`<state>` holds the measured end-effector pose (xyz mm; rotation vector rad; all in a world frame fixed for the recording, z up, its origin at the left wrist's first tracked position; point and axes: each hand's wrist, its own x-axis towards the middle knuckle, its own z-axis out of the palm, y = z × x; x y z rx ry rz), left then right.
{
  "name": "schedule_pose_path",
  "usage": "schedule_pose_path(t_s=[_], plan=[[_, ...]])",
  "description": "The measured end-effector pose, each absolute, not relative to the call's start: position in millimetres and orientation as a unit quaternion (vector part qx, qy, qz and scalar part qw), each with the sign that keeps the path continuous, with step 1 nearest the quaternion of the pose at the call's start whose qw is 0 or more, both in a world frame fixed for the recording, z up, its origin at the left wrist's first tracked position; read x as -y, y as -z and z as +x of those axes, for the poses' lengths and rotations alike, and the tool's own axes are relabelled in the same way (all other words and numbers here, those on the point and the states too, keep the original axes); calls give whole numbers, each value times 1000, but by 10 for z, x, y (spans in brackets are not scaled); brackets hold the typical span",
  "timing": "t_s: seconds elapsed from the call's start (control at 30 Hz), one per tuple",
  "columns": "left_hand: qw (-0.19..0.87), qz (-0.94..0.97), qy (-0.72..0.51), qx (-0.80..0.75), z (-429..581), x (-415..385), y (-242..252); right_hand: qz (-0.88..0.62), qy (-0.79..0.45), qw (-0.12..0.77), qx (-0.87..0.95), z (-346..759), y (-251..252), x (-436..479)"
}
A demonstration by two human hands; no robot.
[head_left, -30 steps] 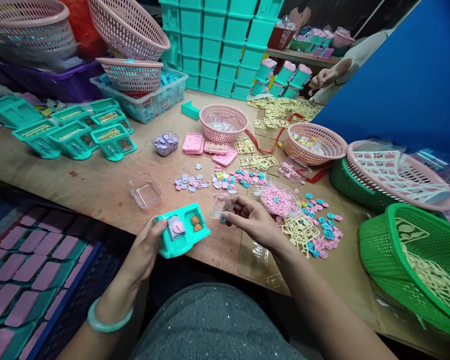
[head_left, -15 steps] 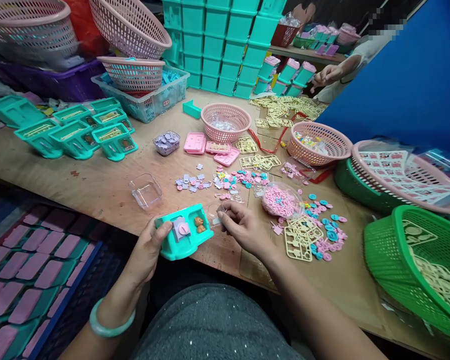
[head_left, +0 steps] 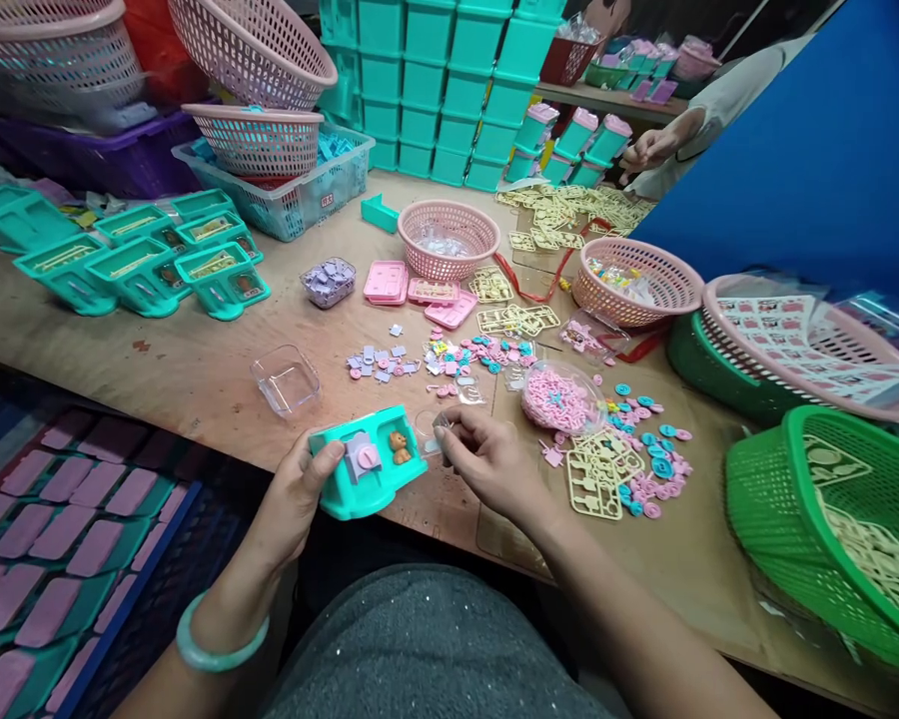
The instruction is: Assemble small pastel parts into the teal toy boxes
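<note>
My left hand (head_left: 300, 494) grips a teal plastic toy case (head_left: 375, 499) by its left end, tilted above the table's front edge. In one compartment of the case sits a lilac square piece with a pink round knob (head_left: 364, 456); in the other is a small brown bear figure (head_left: 399, 447). Just right of the case, my right hand (head_left: 483, 454) pinches a small clear piece (head_left: 442, 425), whose exact kind I cannot make out. A clear plastic box (head_left: 286, 380) stands beyond the left hand. Past the right hand is a clear tub of pink pieces (head_left: 558, 399).
Loose lilac, pink and blue parts (head_left: 479, 355) and cream sprues (head_left: 603, 474) lie across the table. Pink baskets (head_left: 449, 270) stand behind, a green basket (head_left: 809, 539) at right. Filled teal cases (head_left: 221, 290) sit at left. Another person's hand (head_left: 651, 150) shows at upper right.
The view has shifted slightly. Both hands keep almost the same place and hold; the right hand's fingers have turned a little around the clear piece. The other person's hand has moved slightly.
</note>
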<state>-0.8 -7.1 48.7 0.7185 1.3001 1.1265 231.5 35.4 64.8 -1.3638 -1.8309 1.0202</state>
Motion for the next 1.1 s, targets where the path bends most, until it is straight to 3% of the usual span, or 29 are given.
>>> schedule_pose_path(t_s=[0.37, 0.53, 0.63, 0.77, 0.9, 1.1], plan=[[570, 339, -484, -571, -11, 79, -431, -528, -190, 324, 761, 2158, -595, -178], [578, 336, -486, -563, -8, 68, -438, -493, -83, 287, 817, 2048, -596, -70], [589, 321, -490, -557, -27, 67, -420, -453, -170, 313, 817, 2070, -597, -86], [604, 324, -491, -537, -74, 64, -387, -473, -435, 368, 672, 2089, -486, -255], [616, 344, -469, -531, -114, 53, -391, -411, -699, 314, 493, 2019, -352, -415], [592, 382, -452, -547, -174, 13, -301, -396, -739, 324, 438, 1934, -332, -479]])
